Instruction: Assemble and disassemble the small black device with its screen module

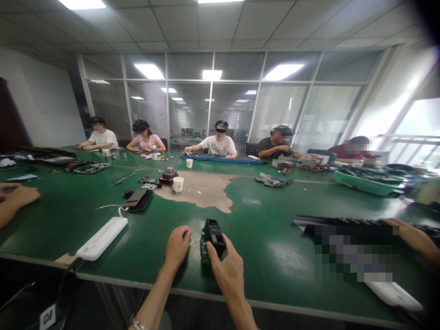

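Lower centre: your right hand (227, 271) clasps in its grip a black plastic housing (213, 234) over the green tabletop (275, 224); your left hand (178, 245) rests just beside it, grip state indiscernible.

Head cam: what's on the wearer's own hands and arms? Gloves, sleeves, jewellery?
Both bare: no gloves on the left hand or the right hand, no rings visible. Forearms uncovered, no sleeves in view. Only item worn: a silvery bracelet on the left wrist, at the frame's bottom edge.
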Demonstrator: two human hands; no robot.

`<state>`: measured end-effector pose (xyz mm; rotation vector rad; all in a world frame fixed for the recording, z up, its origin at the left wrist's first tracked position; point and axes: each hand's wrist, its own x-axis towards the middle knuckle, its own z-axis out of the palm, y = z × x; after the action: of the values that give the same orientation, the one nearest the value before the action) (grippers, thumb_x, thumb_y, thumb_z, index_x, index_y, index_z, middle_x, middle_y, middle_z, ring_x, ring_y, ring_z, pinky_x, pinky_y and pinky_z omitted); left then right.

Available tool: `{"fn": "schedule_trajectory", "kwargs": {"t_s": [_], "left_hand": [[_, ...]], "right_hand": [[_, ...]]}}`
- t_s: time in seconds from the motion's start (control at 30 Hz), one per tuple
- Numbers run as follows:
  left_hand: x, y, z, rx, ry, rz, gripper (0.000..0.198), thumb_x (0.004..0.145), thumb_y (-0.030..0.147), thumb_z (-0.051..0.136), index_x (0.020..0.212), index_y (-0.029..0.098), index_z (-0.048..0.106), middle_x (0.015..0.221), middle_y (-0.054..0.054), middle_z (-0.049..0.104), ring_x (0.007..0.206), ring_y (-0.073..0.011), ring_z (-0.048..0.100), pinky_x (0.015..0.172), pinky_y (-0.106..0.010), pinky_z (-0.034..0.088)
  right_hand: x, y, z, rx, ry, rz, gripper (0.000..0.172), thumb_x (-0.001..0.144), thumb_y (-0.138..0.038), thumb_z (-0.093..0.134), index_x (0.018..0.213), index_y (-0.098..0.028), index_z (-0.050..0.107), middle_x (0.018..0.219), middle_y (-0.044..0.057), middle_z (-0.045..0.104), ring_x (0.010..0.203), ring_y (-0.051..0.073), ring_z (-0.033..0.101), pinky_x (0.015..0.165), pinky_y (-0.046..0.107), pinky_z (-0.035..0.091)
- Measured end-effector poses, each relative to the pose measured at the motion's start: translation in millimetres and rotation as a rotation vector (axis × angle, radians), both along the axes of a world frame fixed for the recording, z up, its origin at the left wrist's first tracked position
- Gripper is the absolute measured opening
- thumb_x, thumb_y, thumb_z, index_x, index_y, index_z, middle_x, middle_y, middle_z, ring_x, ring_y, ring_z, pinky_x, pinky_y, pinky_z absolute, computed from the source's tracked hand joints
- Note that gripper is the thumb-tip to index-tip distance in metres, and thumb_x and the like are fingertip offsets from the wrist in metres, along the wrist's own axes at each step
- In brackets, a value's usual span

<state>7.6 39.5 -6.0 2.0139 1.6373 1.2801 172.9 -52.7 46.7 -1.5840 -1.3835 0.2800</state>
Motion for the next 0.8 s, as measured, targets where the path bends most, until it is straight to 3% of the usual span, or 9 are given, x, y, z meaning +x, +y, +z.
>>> {"fn": "schedule_trajectory", "kwargs": {"t_s": [0.3, 0.8], "left_hand": [[-0.8, -0.8, 0.3, -0.021, 0.007, -0.003, 0.025, 0.089, 0.03, 0.048, 0.103, 0.019, 0.065, 0.105, -0.009, 0.068, 0.102, -0.0206, 0.061, 0.093, -0.035, 0.044], [-0.1, -2.5, 3.3, -0.009, 0.001, -0.018, 0.025, 0.089, 0.031, 0.047, 0.099, 0.02, 0.067, 0.102, -0.007, 0.069, 0.099, -0.0198, 0.062, 0.091, -0.033, 0.045]], "right_hand": [[-21.1, 7.6, -5.7, 0.008, -0.143, -0.045, 0.053, 0.083, -0.048, 0.051, 0.123, -0.013, 0.054, 0.116, 0.014, 0.063, 0.108, 0.027, 0.058, 0.093, 0.037, 0.043], [-22.1, 2.7, -22.7, -0.026, -0.199, -0.032, 0.052, 0.084, -0.046, 0.051, 0.126, -0.014, 0.051, 0.116, 0.014, 0.062, 0.109, 0.026, 0.057, 0.093, 0.037, 0.043]]}}
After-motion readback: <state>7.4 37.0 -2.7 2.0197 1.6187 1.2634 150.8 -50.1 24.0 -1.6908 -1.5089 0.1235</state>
